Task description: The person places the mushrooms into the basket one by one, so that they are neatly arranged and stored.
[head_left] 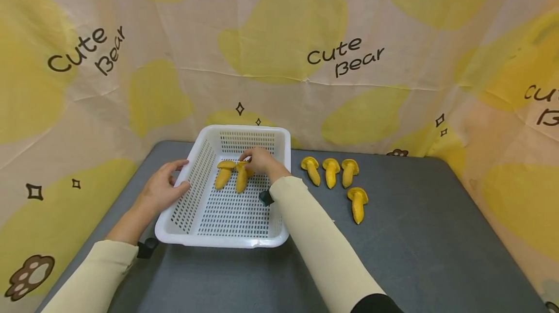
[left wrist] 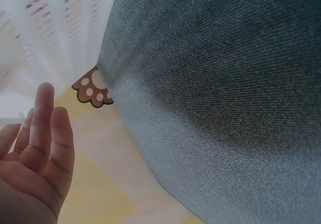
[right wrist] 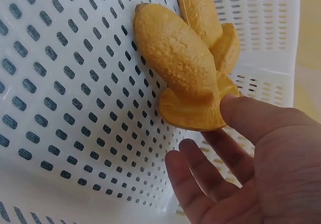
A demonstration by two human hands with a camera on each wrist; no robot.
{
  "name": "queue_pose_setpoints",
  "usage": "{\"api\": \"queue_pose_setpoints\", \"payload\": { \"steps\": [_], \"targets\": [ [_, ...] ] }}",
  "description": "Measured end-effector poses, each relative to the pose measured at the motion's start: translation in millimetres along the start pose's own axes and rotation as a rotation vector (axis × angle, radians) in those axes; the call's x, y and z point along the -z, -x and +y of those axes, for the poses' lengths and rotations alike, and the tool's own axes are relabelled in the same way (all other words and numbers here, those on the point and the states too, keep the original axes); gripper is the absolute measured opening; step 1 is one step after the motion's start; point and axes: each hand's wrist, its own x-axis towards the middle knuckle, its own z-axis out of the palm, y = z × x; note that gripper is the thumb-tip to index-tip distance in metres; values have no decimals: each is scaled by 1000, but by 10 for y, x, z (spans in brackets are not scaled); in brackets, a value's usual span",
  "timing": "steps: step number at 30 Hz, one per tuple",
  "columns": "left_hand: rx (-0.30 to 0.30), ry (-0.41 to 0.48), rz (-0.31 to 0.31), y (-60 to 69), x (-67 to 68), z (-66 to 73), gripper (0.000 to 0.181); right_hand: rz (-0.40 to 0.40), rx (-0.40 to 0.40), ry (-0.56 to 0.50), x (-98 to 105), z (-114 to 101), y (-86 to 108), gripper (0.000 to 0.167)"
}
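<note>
A white perforated basket [head_left: 222, 243] is set on the grey bench [head_left: 415, 235] near its far left corner, with its far rim close to the bench's far edge. The left rim of the basket is touched by the left hand [head_left: 160, 190], whose fingers are loosely extended, with the thumb set well apart from them; nothing is seen enclosed in them. The right hand [head_left: 262, 162] is reached in over the basket's right rim, and the cap of a yellow mushroom [right wrist: 175, 58] is pinched between its thumb and forefinger, while the remaining fingers are half bent and hold nothing. This mushroom is held within the basket, toward the far rim, its stalk pointed toward the near rim; whether its weight is borne by the basket's floor cannot be told. Just beside it, on the side of the left rim, a second mushroom [head_left: 223, 177] is laid on the floor of the basket, its cap likewise toward the far rim. Outside the right rim, three mushrooms [head_left: 331, 174] are laid in a row near the bench's far edge, and a single mushroom [head_left: 358, 205] is placed below the right end of that row, nearer the bench's near edge. Both arms are covered by cream sleeves [head_left: 320, 238]. Behind the bench, a backdrop [head_left: 284, 36] with yellow patches and "Cute Bear" lettering is hung.
</note>
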Motion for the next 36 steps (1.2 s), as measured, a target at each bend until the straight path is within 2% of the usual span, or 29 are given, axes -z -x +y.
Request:
{"api": "queue_pose_setpoints", "payload": {
  "steps": [12,22,27,36],
  "targets": [
    [-9,16,8,20,-9,-25,63,40,0,-37,-11,-39,9,35],
    [-5,-13,-5,5,-32,8,64,141,25,-170,122,-146,83,37],
    [-12,-16,-1,-31,-51,-12,63,192,20,-175,183,-209,149,37],
    [-26,-7,3,-48,-30,-33,64,200,73,-199,278,-270,313,38]
  ]
}}
